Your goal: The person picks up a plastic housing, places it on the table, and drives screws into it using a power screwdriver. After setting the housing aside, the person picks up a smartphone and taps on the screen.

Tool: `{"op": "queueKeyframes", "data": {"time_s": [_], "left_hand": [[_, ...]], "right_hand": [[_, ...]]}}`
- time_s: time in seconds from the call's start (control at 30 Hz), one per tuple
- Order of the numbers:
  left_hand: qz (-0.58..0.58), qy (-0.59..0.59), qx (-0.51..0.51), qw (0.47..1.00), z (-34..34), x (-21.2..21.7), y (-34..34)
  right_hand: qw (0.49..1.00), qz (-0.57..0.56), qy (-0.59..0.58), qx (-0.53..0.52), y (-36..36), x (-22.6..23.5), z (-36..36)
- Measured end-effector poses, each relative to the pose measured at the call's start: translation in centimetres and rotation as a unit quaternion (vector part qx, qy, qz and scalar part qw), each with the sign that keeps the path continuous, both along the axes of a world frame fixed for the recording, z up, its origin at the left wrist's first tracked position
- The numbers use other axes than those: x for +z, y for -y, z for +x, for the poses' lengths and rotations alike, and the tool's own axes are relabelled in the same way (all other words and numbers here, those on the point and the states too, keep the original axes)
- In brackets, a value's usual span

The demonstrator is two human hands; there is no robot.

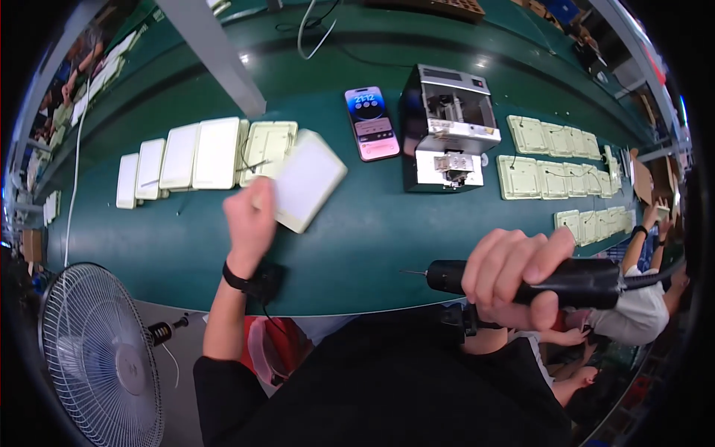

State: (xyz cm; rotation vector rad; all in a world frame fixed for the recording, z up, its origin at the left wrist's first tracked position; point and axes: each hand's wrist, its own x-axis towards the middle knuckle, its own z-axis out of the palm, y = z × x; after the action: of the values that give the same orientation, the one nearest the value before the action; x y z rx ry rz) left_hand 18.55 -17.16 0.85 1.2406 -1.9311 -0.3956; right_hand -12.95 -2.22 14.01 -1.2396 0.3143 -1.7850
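Observation:
My left hand (252, 217) grips the lower left edge of a pale rectangular panel (309, 179), white face up and tilted above the green bench. Its fingers are curled, slightly blurred. In my right hand (514, 272) lies a black corded electric screwdriver (577, 283), its thin bit pointing left over the bench's near edge. Just behind the panel is an open pale housing (269, 141) with a dark wire across it. Left of that, a row of white-faced panels (217, 153) lies overlapped. A black-and-silver screw feeder machine (449, 127) stands beyond my right hand.
A lit phone (372, 123) lies beside the machine. Several rows of open pale housings (527, 177) with wires cover the right side. A grey post (216, 56) rises from the bench at the back. A fan (104, 357) stands at lower left. Other people work at far right and far left.

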Motion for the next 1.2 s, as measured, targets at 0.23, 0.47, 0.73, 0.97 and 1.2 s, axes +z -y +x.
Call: {"op": "queueKeyframes", "data": {"time_s": [0.23,0.47,0.73,0.97,1.2], "left_hand": [[0.228,-0.254,0.072,0.937,2.0,0.5,3.3],[0.254,-0.255,0.05,0.932,1.4,0.3,3.0],[0.121,0.013,0.122,0.985,1.3,0.0,3.6],[0.021,0.214,0.181,0.96,-0.4,2.6,3.3],[-0.056,0.337,-0.055,0.938,-6.9,5.4,2.2]], "right_hand": [[0.997,0.06,0.047,-0.005,0.6,-2.9,1.4],[0.986,0.141,0.071,0.051,1.2,-5.0,2.0],[0.986,0.158,-0.052,0.02,2.4,-7.6,2.5],[0.983,0.176,-0.041,0.031,2.6,-7.4,2.1],[0.98,0.195,-0.032,0.016,3.0,-7.1,2.1]]}}
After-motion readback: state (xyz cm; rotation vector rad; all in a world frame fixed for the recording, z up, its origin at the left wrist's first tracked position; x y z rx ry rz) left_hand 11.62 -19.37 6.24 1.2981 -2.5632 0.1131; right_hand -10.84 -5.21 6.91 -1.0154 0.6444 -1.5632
